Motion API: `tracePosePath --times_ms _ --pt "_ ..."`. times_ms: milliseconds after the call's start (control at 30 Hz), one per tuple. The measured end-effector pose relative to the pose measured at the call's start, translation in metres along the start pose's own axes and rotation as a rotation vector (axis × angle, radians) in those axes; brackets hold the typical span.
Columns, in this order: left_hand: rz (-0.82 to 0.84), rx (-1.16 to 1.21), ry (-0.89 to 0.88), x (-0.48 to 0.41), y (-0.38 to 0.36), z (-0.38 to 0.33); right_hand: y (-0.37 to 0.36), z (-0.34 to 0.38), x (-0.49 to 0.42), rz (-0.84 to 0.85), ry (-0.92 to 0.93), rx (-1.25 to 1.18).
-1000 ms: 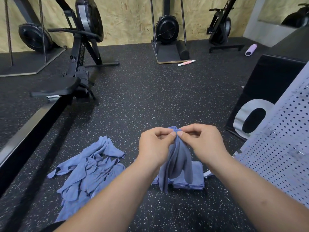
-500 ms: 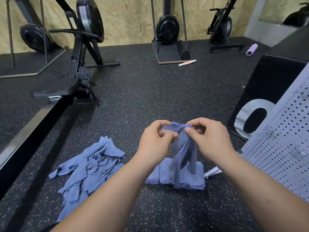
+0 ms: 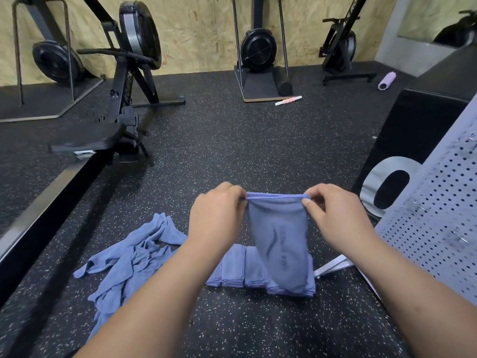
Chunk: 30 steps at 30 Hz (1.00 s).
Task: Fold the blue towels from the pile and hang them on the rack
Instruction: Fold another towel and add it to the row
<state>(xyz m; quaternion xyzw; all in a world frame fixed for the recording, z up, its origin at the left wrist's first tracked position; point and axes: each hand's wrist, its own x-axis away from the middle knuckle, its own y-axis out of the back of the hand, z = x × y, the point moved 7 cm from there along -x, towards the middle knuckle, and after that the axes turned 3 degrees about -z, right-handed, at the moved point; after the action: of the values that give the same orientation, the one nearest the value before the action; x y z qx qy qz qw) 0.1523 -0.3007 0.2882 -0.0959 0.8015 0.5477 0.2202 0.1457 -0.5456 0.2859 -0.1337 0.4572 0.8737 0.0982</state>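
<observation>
A blue towel [image 3: 280, 239] hangs folded in front of me, its top edge stretched flat between my hands. My left hand [image 3: 216, 215] pinches the top left corner and my right hand [image 3: 335, 218] pinches the top right corner. A dark logo shows on the towel's face. Below it, a row of folded blue towels [image 3: 240, 267] lies on the floor, partly hidden by the hanging towel. A loose pile of unfolded blue towels [image 3: 129, 264] lies to the left. The grey perforated rack [image 3: 444, 228] with small hooks stands at the right.
The floor is black speckled rubber. A rowing machine [image 3: 124, 81] and its long rail [image 3: 44, 210] run along the left. A black box [image 3: 413, 135] stands behind the rack. Further machines, a pink roller stick [image 3: 287, 100] and a purple foam roller [image 3: 386, 80] sit near the wall.
My hands have drawn apart, spreading the towel's bunched top edge into a flat, straight line. The towel now hangs wide, its lower end over the folded stack.
</observation>
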Motion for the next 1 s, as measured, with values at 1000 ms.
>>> tracePosePath --times_ms 1000 --pt "0.063 -0.089 0.033 -0.007 0.015 0.011 0.005 0.004 -0.008 0.182 0.01 -0.287"
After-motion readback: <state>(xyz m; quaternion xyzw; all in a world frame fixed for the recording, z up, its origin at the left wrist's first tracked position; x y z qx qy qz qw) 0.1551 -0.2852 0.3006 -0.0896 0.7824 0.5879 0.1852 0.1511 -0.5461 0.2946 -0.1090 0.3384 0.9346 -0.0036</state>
